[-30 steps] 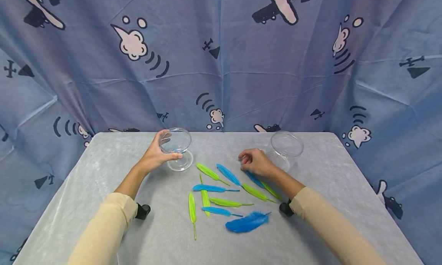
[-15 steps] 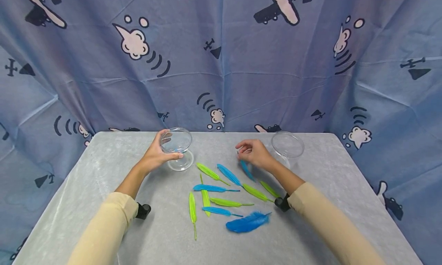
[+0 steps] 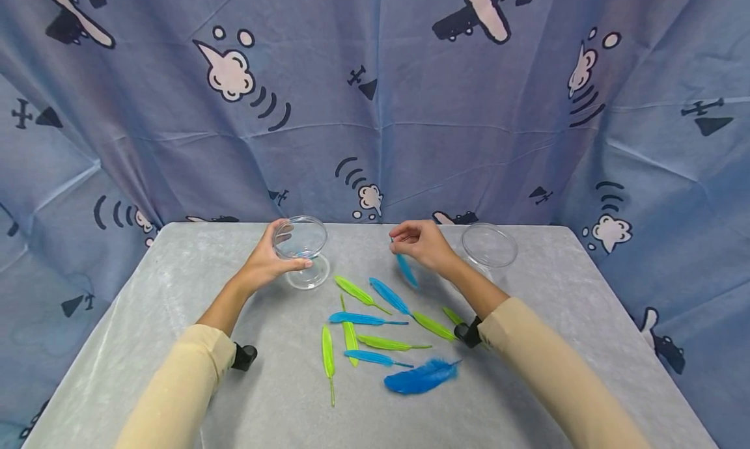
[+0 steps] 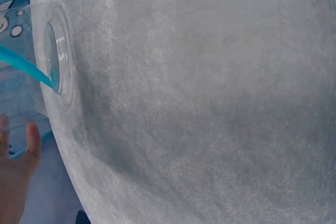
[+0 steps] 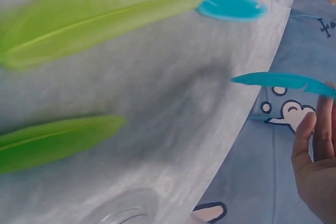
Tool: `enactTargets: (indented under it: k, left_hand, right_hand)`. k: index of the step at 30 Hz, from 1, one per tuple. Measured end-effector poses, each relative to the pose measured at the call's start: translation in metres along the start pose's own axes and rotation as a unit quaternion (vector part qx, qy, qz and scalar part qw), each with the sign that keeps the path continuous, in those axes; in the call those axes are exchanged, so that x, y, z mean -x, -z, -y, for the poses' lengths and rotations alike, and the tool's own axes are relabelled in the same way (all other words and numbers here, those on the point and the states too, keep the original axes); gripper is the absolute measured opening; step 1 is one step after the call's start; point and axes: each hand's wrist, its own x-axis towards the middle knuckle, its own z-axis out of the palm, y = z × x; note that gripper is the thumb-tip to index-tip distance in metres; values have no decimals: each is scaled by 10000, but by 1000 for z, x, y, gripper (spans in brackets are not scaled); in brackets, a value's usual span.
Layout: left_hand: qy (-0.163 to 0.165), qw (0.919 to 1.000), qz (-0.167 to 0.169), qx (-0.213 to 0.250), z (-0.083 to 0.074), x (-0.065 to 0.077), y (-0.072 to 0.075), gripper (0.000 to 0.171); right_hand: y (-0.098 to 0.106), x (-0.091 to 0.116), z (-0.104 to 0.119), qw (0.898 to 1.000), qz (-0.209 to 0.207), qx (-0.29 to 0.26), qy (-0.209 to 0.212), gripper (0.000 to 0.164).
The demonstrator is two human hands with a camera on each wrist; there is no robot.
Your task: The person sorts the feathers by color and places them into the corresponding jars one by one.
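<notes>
The hands are apart. The right hand [image 3: 430, 245] pinches a blue feather [image 3: 407, 271] by its quill end, above the table [image 3: 281, 384] and between two cups; its long axis slants, the vane tip pointing down and rightward in the head view. The left hand [image 3: 265, 259] grips the side of a clear cup [image 3: 301, 239], inside which a second blue feather [image 4: 23, 65] leans. Nearer the person lie four loose blue feathers [image 3: 415, 379] and six green feathers [image 3: 383, 343], variously turned. The other clear cup [image 3: 489, 246] stands past the right wrist.
</notes>
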Motion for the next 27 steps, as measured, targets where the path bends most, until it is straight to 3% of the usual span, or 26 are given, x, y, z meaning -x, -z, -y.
enactTargets:
  k: [5,27]
  left_hand:
    - [-15,10000,26,53,0,0,-1,106]
    - [51,10000,-33,80,2,-1,-1,105]
  right_hand:
    - [-4,-4,9,10000,-30,-71,-14,18]
    - [-18,-26,65,9961,167,-373,779,18]
